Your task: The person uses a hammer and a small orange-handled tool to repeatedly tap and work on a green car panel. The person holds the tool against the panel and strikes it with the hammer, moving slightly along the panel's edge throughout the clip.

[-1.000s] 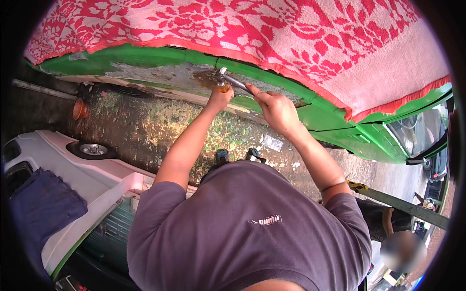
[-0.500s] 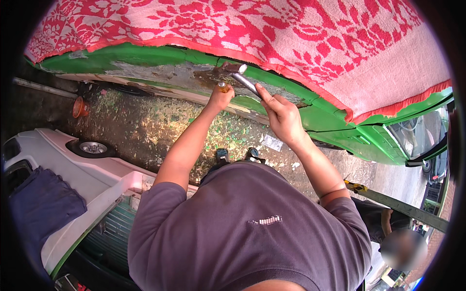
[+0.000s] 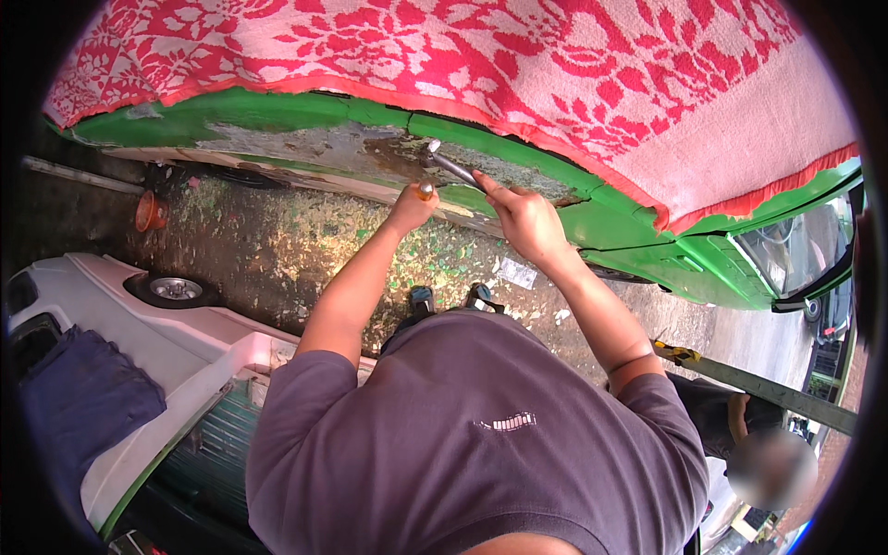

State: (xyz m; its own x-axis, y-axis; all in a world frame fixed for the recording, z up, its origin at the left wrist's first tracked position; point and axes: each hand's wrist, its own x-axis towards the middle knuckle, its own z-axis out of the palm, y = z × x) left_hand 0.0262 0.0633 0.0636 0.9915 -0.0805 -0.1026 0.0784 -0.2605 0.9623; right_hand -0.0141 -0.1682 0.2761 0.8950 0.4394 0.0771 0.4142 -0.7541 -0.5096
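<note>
My left hand [image 3: 410,212] is closed around an amber-handled tool [image 3: 425,191] with a shiny metal cap; its blade is hidden. Fingers wrapped on the shaft, my right hand [image 3: 533,228] grips a metal hammer [image 3: 454,167]. The hammer's head is just above the capped end, apart from it. Both tools are beside the side panel of a green car [image 3: 268,110], where paint is stripped to grey and rusty brown patches. A red and pale pink floral towel [image 3: 444,55] drapes over the car above my hands.
Paint flakes litter the ground [image 3: 277,250] around my shoes. A pale pink vehicle [image 3: 222,324] with a dark blue cloth [image 3: 92,393] stands behind me at left. An orange cone-like object [image 3: 149,213] lies far left. At lower right, another person [image 3: 731,416] is near a metal beam [image 3: 768,388].
The hammer and right hand have come down and slightly left, bringing the head closer to the amber handle. My left hand has lowered slightly.
</note>
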